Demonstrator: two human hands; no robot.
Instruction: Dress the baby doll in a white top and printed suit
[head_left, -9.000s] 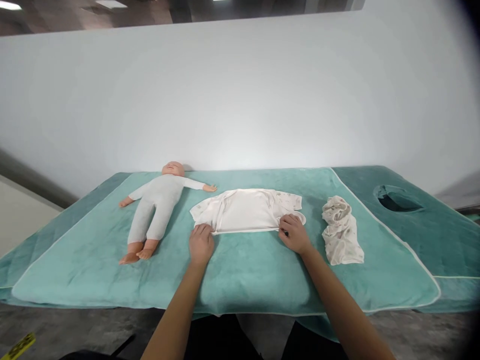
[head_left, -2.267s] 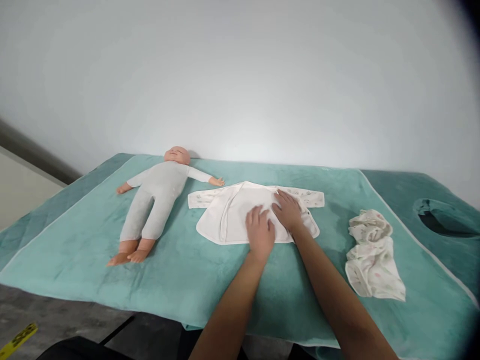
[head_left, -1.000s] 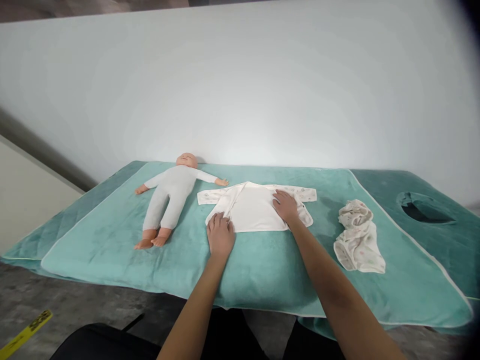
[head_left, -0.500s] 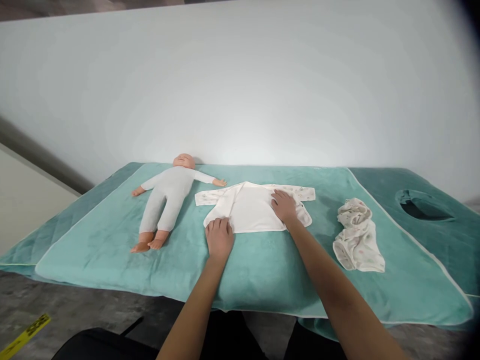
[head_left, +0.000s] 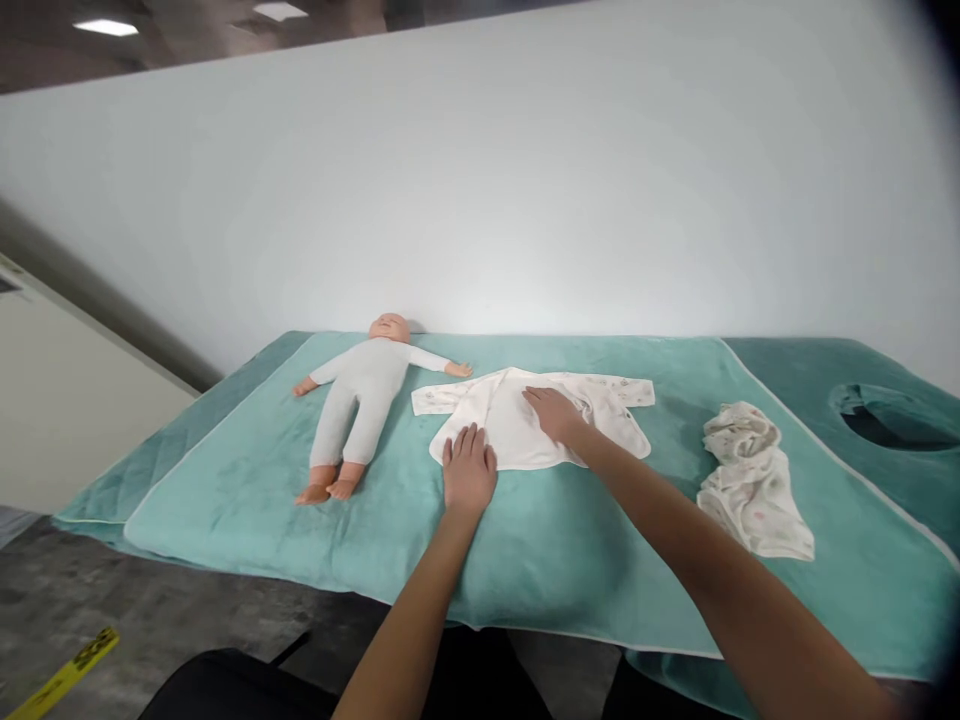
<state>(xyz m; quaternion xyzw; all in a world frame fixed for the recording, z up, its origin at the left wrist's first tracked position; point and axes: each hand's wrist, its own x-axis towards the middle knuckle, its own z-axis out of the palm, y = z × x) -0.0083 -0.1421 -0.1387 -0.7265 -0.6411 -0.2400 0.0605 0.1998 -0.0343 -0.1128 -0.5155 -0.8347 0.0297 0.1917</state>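
A small white baby shirt (head_left: 510, 430) with patterned sleeves lies spread on the green bed cover, its front opened out. My left hand (head_left: 469, 468) rests flat on the shirt's lower left edge, fingers stretched. Across the shirt's middle reaches my right hand (head_left: 553, 414), fingers extended over the white inner cloth; its underside is hidden. To the left a baby doll (head_left: 360, 385) in a white body suit lies on its back, arms spread, one hand near the shirt's left sleeve.
A crumpled patterned baby garment (head_left: 754, 480) lies to the right on the green cover (head_left: 225, 500). Farther right the bed has a face hole (head_left: 892, 418). A white wall (head_left: 480, 200) stands behind the bed, and a pale panel (head_left: 67, 400) at the left.
My right hand has slid from the shirt's right side toward its middle. My left hand stays at the lower left edge. The camera view has shifted slightly, moving everything rightward in the picture.
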